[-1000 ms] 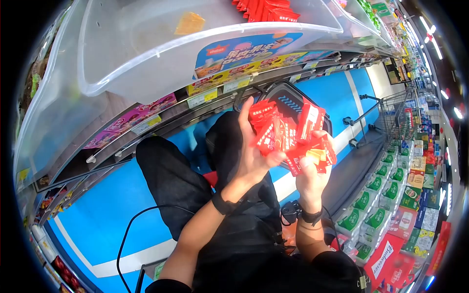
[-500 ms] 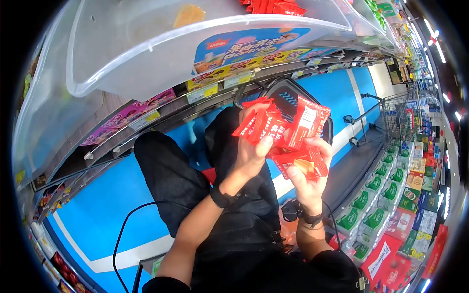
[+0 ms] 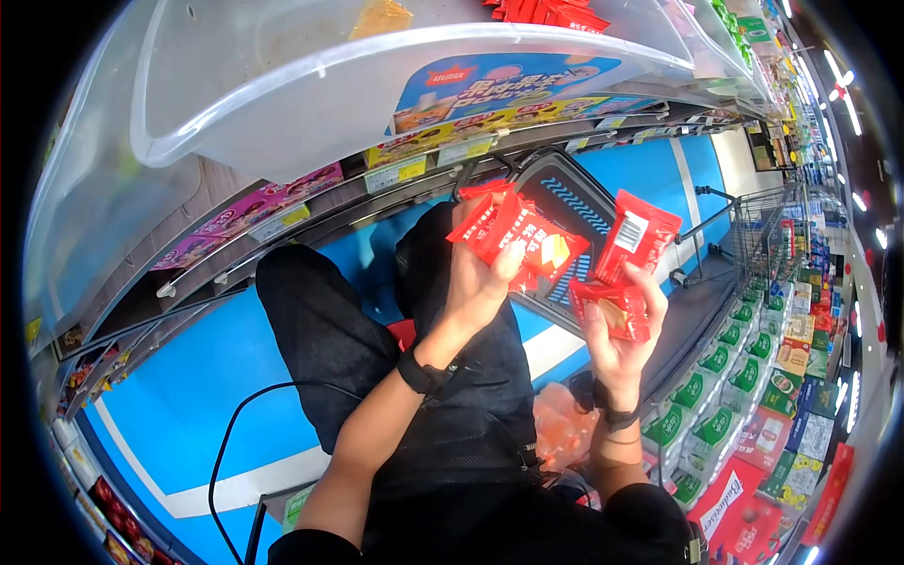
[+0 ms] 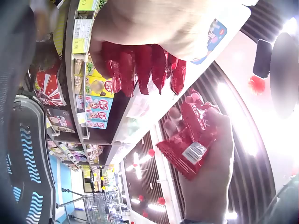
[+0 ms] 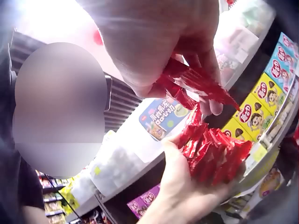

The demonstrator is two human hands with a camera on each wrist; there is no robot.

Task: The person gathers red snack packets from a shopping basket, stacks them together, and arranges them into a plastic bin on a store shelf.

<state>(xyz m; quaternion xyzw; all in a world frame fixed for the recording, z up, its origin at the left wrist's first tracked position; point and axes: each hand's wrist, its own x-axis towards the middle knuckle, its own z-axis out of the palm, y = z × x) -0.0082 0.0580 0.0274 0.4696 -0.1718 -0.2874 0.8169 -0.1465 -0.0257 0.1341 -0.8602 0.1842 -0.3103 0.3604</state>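
Observation:
My left hand (image 3: 480, 287) grips a row of several small red snack packets (image 3: 532, 240), thumb across the front one. In the left wrist view their ends (image 4: 144, 70) stick out side by side below the palm. To the right, my right hand (image 3: 623, 353) pinches a couple of red packets; an upper packet (image 3: 640, 235) shows a white barcode, and a lower packet (image 3: 617, 311) lies against the thumb. In the right wrist view a gap is small between the right hand's packets (image 5: 196, 84) and the left hand's bunch (image 5: 215, 151).
A clear plastic bin (image 3: 330, 61) above the shelf holds more red packets (image 3: 551, 13) and a tan piece. Below my hands is a black basket (image 3: 565, 184) with blue marks. A metal cart (image 3: 767, 226) and green-labelled packs (image 3: 711, 391) stand at right.
My hands have moved apart, the right one shifting rightward with its packets. The left hand's packets now face up more squarely, and the two bunches no longer overlap in the head view.

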